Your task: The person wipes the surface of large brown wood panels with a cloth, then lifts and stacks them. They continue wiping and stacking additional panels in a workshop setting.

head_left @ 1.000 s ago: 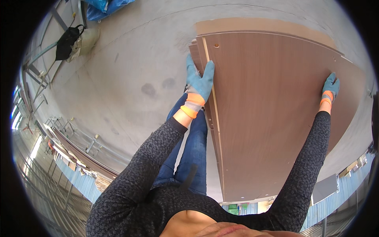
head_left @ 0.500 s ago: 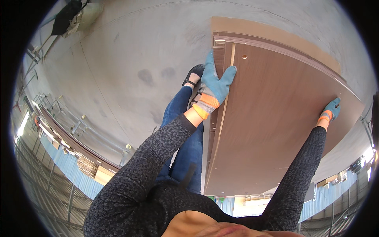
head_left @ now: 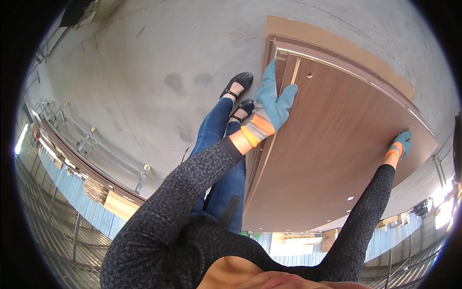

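A large brown wood-grain panel [head_left: 332, 139] with a round hole near its far left corner lies over other brown boards. My left hand [head_left: 275, 103], in a blue, grey and orange work glove, holds the panel's left edge near the far end. Its thumb rests at the top face while the fingers stretch along the side. My right hand [head_left: 403, 143], gloved alike, grips the panel's right edge; its fingertips are partly hidden. Beneath the panel, at the far end, the edges of more boards [head_left: 273, 45] show, with a tan sheet [head_left: 337, 41] lowest.
Grey concrete floor [head_left: 144, 62] spreads to the left, and my feet in black shoes [head_left: 238, 84] stand beside the boards. Metal roller stands [head_left: 86, 137] run along the left with a long brown board. A dark object [head_left: 77, 12] lies at the far left.
The top panel has shifted slightly toward me over the boards below, so more of their far edges shows. Both hands have stayed on it. The whole view has shifted a little.
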`<state>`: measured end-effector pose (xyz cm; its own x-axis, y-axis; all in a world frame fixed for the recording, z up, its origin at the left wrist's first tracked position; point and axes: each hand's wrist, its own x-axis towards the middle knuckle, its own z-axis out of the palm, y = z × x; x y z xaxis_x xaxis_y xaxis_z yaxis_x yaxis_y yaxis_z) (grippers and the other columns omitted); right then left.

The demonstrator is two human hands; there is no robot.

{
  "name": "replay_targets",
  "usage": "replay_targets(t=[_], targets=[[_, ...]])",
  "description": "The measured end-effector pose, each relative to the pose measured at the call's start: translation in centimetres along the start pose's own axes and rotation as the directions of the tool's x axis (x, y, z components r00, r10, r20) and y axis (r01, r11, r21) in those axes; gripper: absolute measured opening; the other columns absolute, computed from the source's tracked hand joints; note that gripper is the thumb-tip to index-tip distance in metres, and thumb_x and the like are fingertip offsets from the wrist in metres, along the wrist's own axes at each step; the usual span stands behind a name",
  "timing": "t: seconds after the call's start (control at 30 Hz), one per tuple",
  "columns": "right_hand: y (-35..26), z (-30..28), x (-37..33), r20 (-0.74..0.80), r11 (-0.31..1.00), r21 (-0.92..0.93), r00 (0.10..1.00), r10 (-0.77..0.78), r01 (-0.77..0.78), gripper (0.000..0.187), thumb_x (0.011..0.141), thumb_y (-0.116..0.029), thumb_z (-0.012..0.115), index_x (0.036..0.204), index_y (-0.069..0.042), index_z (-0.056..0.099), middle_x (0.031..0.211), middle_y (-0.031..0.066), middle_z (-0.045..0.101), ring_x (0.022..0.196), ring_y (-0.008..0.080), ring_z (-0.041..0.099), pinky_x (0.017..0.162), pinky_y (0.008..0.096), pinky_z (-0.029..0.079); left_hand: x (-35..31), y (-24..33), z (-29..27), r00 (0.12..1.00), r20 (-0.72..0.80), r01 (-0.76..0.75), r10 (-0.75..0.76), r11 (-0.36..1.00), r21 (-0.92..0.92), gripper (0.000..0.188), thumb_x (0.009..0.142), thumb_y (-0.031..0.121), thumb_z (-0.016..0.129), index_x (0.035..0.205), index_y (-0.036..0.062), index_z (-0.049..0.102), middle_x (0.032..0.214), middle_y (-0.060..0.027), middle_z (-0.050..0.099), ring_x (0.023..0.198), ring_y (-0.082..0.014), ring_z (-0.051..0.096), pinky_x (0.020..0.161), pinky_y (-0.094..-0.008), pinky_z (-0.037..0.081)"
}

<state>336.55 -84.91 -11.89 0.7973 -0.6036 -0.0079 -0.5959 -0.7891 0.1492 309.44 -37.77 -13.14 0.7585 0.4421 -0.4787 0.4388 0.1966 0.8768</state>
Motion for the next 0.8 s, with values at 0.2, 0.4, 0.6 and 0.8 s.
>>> replay_targets(t=[0.2, 0.4, 0.6, 0.8], targets=[[-18.4, -2.8, -15.6, -0.119, 0.207, 0.36, 0.265, -0.957, 0.91, 0.035, 0.102, -0.023, 0.061, 0.131, -0.004, 0.066, 0.131, 0.019, 0.069, 0.111, 0.0355, 0.069, 0.1, 0.0431, 0.051, -0.4, 0.2, -0.3, 0.998, -0.042, 0.05, -0.049, 0.999, 0.015, 0.079, 0.1, 0.025, 0.068, 0.158, -0.0098, 0.028, 0.157, -0.0326, 0.041, 0.146, -0.0431, 0.042, 0.121, -0.0437, 0.034], [-21.6, -4.5, -25.7, -0.04, 0.11, 0.473, 0.146, -0.988, 0.874, 0.026, 0.098, -0.034, 0.068, 0.091, -0.011, 0.077, 0.09, 0.0099, 0.076, 0.085, 0.0332, 0.071, 0.076, 0.0413, 0.054, -0.3, 0.5, -0.3, 1.0, 0.012, 0.015, -0.018, 0.985, 0.169, 0.075, 0.102, 0.017, 0.065, 0.159, -0.0101, 0.024, 0.152, -0.0273, 0.049, 0.138, -0.0316, 0.052, 0.116, -0.0382, 0.042], [-21.5, -3.6, -25.7, -0.142, 0.053, 0.393, 0.118, -0.983, 0.918, 0.028, 0.097, -0.033, 0.069, 0.086, -0.009, 0.075, 0.084, 0.0103, 0.074, 0.076, 0.0338, 0.069, 0.07, 0.0424, 0.053, 0.5, -0.2, 0.3, 0.988, -0.029, -0.139, 0.152, 0.957, 0.255, 0.078, 0.101, 0.019, 0.066, 0.158, -0.0123, 0.025, 0.159, -0.0334, 0.038, 0.147, -0.0419, 0.043, 0.122, -0.0428, 0.035], [-21.7, -3.7, -26.2, -0.156, 0.047, 0.364, 0.111, -0.982, 0.93, 0.027, 0.097, -0.032, 0.069, 0.086, -0.009, 0.076, 0.084, 0.0104, 0.075, 0.077, 0.0335, 0.07, 0.071, 0.0423, 0.053, 0.3, -0.3, 0.8, 0.978, -0.086, -0.162, 0.188, 0.956, 0.246, 0.076, 0.101, 0.019, 0.064, 0.158, -0.0134, 0.024, 0.16, -0.0343, 0.037, 0.148, -0.0437, 0.04, 0.123, -0.0436, 0.033]])
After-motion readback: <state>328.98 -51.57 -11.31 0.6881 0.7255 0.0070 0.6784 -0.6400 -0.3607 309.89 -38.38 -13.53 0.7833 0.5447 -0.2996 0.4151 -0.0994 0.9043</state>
